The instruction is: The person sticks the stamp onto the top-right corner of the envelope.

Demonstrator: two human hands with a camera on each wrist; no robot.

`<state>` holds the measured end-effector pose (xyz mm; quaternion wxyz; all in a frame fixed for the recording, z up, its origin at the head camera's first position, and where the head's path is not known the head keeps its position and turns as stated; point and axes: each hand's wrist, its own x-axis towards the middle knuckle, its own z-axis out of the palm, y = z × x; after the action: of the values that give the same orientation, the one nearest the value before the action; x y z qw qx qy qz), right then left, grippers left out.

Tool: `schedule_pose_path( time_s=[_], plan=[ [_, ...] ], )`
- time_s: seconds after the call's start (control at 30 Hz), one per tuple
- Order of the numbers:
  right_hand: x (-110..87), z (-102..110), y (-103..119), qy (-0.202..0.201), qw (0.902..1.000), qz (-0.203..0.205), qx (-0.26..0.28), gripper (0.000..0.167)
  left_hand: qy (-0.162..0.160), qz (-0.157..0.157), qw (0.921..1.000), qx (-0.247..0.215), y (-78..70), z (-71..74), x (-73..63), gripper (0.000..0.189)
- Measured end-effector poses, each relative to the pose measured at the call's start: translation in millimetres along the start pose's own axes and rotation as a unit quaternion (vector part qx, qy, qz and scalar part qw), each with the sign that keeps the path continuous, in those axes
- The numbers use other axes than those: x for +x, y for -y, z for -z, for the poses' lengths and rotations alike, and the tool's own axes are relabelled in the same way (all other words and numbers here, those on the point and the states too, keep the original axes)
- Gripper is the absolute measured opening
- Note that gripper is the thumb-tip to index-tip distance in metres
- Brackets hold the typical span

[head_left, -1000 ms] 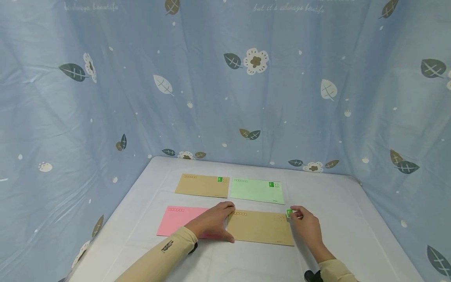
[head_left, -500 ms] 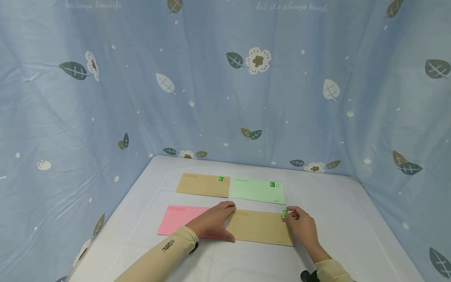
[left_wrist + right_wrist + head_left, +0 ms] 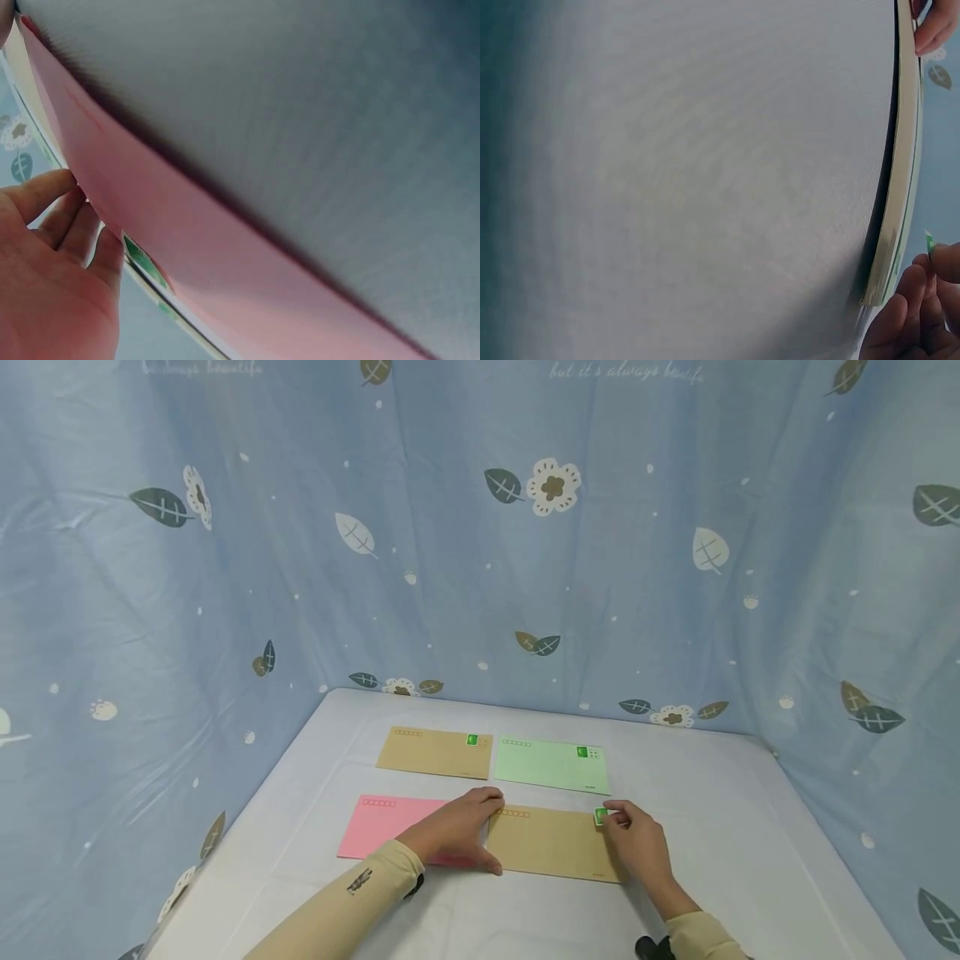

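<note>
A large brown envelope [image 3: 551, 847] lies at the front right of the white table. My left hand [image 3: 459, 831] is spread over the right part of a pink envelope [image 3: 386, 831], fingertips and thumb at the brown envelope's left edge. Between thumb and fingers, my right hand [image 3: 637, 843] pinches a small green stamp [image 3: 600, 817] over the brown envelope's upper right corner. The right wrist view shows this stamp [image 3: 930, 244] edge-on, seemingly raised off the paper. Close to my left fingers, the left wrist view shows a green stamp [image 3: 142, 259] on the pink envelope.
Behind, side by side, lie a smaller brown envelope [image 3: 431, 756] and a light green envelope [image 3: 551, 768], each bearing a green stamp at its upper right. A blue patterned curtain [image 3: 450, 568] hangs around the back and sides of the table [image 3: 720, 827].
My right hand has moved left with the stamp, from beside the brown envelope's right edge to over its upper right corner. My left hand has stayed in place.
</note>
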<state>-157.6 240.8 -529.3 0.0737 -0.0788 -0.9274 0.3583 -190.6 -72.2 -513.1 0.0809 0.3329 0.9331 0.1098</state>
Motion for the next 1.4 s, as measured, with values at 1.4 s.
schedule_pose_path(
  time_s=[1.4],
  plan=[
    [-2.1,-7.5,3.4,0.026,0.9995,0.012,-0.014,0.020,-0.006,-0.008,1.0000,-0.001,0.1,0.3,-2.0,0.104]
  ],
)
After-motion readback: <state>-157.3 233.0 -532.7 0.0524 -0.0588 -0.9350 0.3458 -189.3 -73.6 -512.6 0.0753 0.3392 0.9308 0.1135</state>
